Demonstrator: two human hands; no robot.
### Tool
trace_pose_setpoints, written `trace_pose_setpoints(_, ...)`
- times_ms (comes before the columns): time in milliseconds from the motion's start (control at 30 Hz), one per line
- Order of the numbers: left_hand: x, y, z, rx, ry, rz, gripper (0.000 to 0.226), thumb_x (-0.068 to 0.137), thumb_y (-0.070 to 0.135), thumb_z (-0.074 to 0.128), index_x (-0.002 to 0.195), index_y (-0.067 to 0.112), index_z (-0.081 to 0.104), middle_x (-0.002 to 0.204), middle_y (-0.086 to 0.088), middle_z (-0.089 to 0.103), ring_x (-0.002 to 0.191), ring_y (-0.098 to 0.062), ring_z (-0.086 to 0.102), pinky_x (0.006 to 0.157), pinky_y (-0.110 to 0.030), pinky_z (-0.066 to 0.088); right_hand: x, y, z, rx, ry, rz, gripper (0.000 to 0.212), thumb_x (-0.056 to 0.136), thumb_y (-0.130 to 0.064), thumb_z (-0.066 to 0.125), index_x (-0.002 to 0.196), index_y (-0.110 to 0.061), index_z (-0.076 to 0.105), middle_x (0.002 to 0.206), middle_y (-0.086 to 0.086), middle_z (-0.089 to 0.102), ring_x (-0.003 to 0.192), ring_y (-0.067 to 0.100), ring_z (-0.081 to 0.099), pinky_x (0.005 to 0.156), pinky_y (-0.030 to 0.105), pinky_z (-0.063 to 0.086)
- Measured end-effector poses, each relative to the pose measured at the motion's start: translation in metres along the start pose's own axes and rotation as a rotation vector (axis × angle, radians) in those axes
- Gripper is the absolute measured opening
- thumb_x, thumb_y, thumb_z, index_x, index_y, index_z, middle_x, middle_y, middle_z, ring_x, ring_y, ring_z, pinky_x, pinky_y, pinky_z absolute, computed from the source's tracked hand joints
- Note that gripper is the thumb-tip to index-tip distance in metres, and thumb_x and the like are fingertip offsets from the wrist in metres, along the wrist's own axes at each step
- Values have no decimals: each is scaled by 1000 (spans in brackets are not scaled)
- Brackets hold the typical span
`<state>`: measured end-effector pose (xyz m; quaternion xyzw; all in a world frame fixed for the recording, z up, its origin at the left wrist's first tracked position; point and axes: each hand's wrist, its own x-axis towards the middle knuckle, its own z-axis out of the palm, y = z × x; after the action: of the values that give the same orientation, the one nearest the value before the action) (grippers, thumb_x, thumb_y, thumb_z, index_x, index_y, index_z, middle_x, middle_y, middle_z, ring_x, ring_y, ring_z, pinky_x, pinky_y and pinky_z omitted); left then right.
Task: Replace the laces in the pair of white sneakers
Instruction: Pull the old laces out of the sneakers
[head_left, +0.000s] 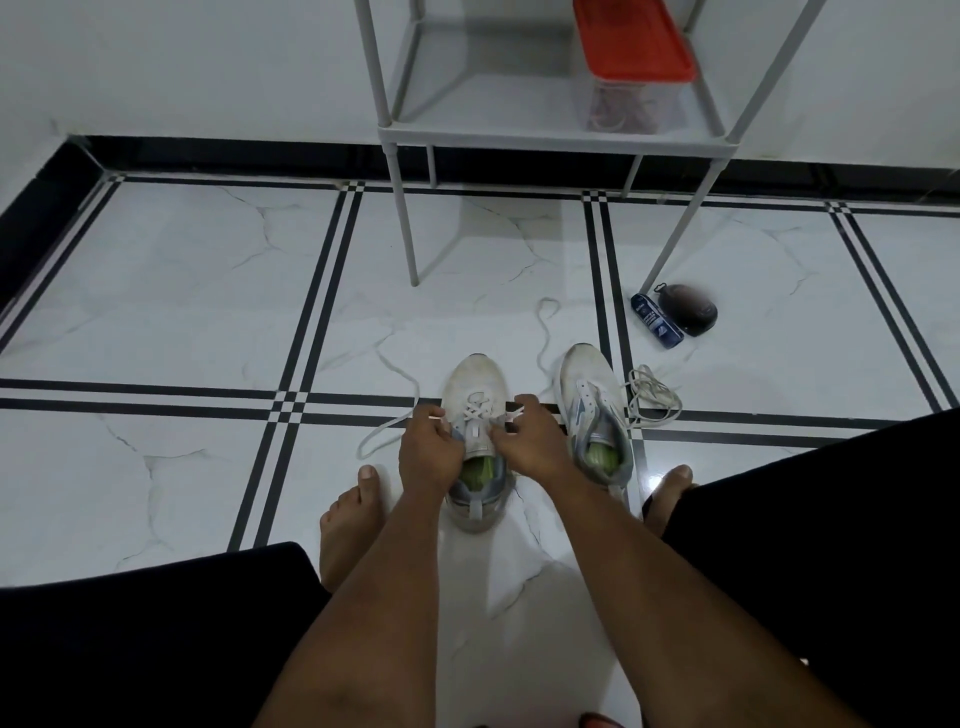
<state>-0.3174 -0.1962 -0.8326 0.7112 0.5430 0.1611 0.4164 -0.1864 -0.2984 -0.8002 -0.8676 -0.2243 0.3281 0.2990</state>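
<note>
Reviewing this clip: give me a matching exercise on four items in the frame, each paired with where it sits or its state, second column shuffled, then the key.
Things:
1. left sneaker
2. right sneaker
3. red-lidded container
4. bundled lace

Places or states:
A. on the rack shelf
B. eyelets empty, no lace
C. loose on the floor, right of the shoes
D. partly laced, both hands on it

Pairs: 1-D, 2-B, 3-A, 4-C

The white marble-look tiled floor (182, 291) is glossy and smooth, veined grey; the pair of white sneakers (475, 384) looks matt, scuffed cloth and mesh; the flat white laces (652, 397) are woven cloth; the clear plastic box (628, 104) has a shiny red lid.
</note>
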Motion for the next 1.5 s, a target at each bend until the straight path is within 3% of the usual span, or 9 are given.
trace_pose_setpoints(167,-3,7,-2,-19,-17,-33,31,89,14,63,113,28,51,108,-1,67,97,-28,66,74,-34,46,20,26,5,331,-35,214,32,66,-45,82,90,-30,66,92,3,76,86,27,77,78,55,66)
trace_pose_setpoints(433,-4,20,10,652,4,587,24,97,36,55,101,20,73,126,3,55,103,-24,56,65,-38,50,9,9,-3,84,-41,62,27,88,-47,75,71,-26,72,71,-7,73,77,20,75,76,51,65)
trace_pose_setpoints(500,-5,24,11,531,-6,497,25,100,36,53,95,18,70,122,6,55,94,-21,58,66,-38,51,9,10,-3,78,-35,65,27,86,-45,73,72,-21,72,71,-5,73,75,21,74,74,51,65)
trace_pose_setpoints(667,6,39,-7,-210,325,-312,27,102,23,47,103,4,67,115,-17,64,97,-37,66,78,-41,51,6,1,-7,144,-45,106,30,89,-40,77,78,-12,71,75,4,73,75,26,76,70,51,67)
trace_pose_setpoints(867,3,24,-6,463,46,495,32,87,38,65,115,22,68,143,-2,50,116,-25,56,85,-43,54,5,-1,-9,133,-79,114,23,87,-37,76,76,-18,73,79,3,77,72,25,77,67,50,67)
trace_pose_setpoints(1033,-2,29,11,611,123,655,11,88,27,67,92,20,74,135,2,59,123,-22,53,98,-48,41,11,6,-7,104,-85,91,18,81,-32,69,76,-15,74,76,1,75,76,25,76,73,52,66)
trace_pose_setpoints(1200,22,65,-28,-172,602,-217,12,91,29,60,91,20,69,124,0,61,121,-29,56,98,-53,42,6,3,-11,190,-71,119,29,92,-33,78,77,-11,65,89,16,76,76,31,78,64,48,67)
trace_pose_setpoints(1267,30,63,-44,-164,669,-354,19,93,27,55,104,18,68,130,-4,58,127,-32,52,101,-53,38,4,2,-12,217,-79,124,29,93,-33,78,79,-12,65,93,19,75,78,31,78,63,46,67)
trace_pose_setpoints(1500,7,25,-5,637,78,570,40,79,48,68,113,27,71,147,-5,51,139,-27,43,111,-54,33,4,-1,-13,202,-92,123,21,84,-32,73,74,-14,69,81,9,77,72,28,78,68,52,67)
